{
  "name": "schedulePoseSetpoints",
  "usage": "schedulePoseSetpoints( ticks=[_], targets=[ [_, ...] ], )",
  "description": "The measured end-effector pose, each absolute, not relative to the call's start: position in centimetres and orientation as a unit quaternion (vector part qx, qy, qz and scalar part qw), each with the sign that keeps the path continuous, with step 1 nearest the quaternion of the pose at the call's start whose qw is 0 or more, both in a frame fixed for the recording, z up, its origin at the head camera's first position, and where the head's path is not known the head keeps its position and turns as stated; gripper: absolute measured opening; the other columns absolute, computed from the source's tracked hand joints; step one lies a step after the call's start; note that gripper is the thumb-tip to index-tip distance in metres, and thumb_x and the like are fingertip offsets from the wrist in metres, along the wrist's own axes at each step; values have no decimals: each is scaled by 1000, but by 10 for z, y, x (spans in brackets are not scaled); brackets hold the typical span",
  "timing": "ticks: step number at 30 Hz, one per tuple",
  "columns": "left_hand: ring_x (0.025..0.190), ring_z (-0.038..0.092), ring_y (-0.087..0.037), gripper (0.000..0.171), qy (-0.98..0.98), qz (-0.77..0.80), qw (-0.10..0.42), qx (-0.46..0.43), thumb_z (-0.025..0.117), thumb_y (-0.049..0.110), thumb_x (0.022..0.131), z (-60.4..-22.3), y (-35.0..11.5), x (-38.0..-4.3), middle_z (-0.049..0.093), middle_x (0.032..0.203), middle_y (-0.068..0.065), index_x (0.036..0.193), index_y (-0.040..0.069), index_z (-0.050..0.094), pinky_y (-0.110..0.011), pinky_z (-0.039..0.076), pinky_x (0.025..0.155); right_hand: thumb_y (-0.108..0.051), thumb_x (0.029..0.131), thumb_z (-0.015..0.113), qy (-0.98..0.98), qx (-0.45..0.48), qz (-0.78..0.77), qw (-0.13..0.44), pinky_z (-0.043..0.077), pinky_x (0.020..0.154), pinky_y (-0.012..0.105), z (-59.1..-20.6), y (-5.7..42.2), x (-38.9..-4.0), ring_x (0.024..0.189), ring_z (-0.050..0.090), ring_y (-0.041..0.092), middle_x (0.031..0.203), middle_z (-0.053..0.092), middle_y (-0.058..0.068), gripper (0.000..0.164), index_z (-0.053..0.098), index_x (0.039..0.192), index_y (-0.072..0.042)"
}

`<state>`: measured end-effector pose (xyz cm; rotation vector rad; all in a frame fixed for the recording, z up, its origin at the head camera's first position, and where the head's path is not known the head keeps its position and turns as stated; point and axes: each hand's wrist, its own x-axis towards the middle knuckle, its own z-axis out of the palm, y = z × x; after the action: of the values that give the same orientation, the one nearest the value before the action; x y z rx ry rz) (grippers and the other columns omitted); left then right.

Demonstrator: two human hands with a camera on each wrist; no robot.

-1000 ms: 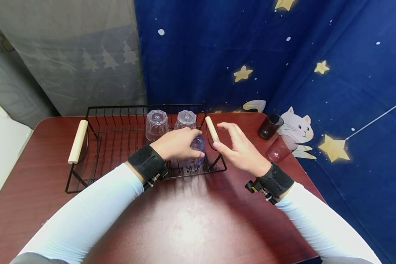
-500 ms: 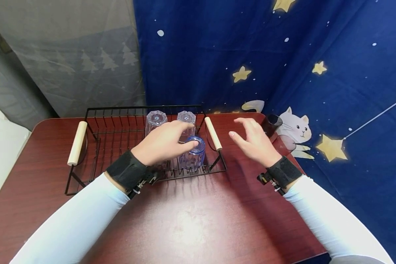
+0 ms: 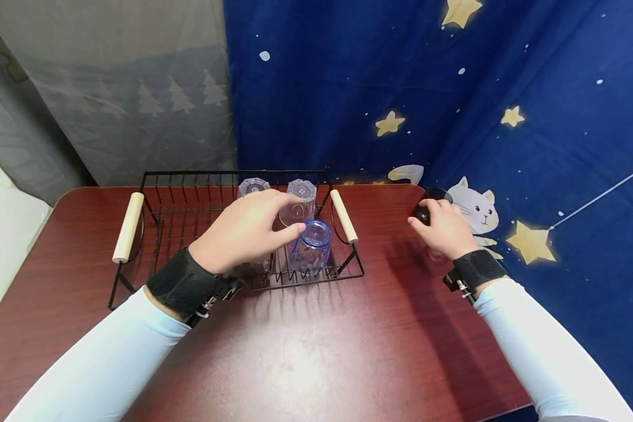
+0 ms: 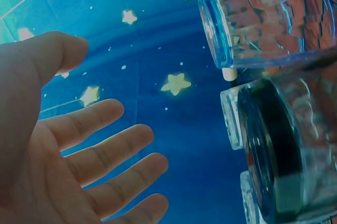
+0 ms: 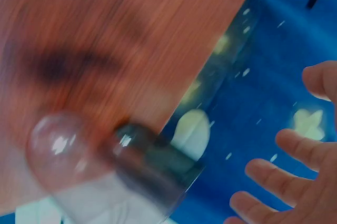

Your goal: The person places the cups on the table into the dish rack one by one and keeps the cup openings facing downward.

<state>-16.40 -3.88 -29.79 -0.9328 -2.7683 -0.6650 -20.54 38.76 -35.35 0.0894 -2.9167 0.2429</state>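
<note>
My left hand hovers over the right part of a black wire rack, its fingers spread and holding nothing. Just beyond its thumb, a blue-rimmed glass stands upside down in the rack. A dark-rimmed glass, mostly hidden under this hand in the head view, sits beside it. Two clear upturned glasses, one at the right and one partly covered, stand behind. My right hand is above a dark tumbler and a pale pink glass, fingers spread, apart from both in the right wrist view.
The rack has a left wooden handle and a right wooden handle. It stands on a reddish-brown table. A blue curtain with stars hangs close behind the table and along its right side.
My right hand has moved right, from beside the rack's handle to over the dark tumbler and pink glass. My left hand has drawn back leftward off the blue-rimmed glass.
</note>
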Motion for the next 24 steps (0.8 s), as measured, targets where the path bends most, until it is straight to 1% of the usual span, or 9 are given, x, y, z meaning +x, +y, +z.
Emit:
schedulePoseSetpoints(
  ticks=[3,6,10,13,17,20,24],
  targets=[
    [127,57,-23,52,-922,-221,77,-308,62,47,95,-298,-43,-164,63,135,-5,137,17,61,-45,46,104,-48,96,56,-994,-3,71,87,35,99,66,-357,405,-207,120,44,53,127,53,29,61,52,134,-1],
    [125,59,-23,51,-923,-221,79,-306,62,46,96,-299,-46,-164,64,133,-6,136,15,62,-45,47,102,-53,95,54,-995,-38,59,69,33,98,71,-361,423,-209,123,41,56,132,50,31,66,49,136,0],
    [122,60,-23,51,-925,-224,76,-299,62,47,95,-301,-49,-164,64,131,-6,134,14,62,-45,49,99,-63,94,50,-995,-82,49,41,34,90,78,-368,442,-210,124,37,62,141,40,36,78,44,141,-1],
    [117,62,-21,50,-926,-227,74,-294,63,47,95,-301,-51,-164,65,129,-5,133,14,63,-44,50,95,-68,93,46,-993,-100,58,20,36,85,81,-374,452,-210,122,35,66,142,35,39,83,42,143,-1],
    [116,62,-21,50,-926,-229,73,-292,63,46,94,-304,-53,-165,66,129,-5,132,14,63,-43,50,94,-68,93,45,-992,-100,71,0,39,85,79,-382,458,-209,118,40,66,137,36,41,85,40,141,2],
    [119,62,-21,49,-925,-236,74,-288,63,45,95,-304,-56,-164,65,130,-5,132,14,63,-44,50,97,-62,94,46,-992,-104,76,-8,42,86,75,-385,456,-209,115,45,62,131,38,42,84,36,141,7],
    [120,61,-21,48,-925,-245,77,-281,63,44,95,-301,-58,-163,65,130,-5,133,15,62,-44,50,97,-54,95,50,-991,-108,82,-3,45,84,70,-386,452,-210,109,51,59,124,41,42,79,35,138,11]
  ],
)
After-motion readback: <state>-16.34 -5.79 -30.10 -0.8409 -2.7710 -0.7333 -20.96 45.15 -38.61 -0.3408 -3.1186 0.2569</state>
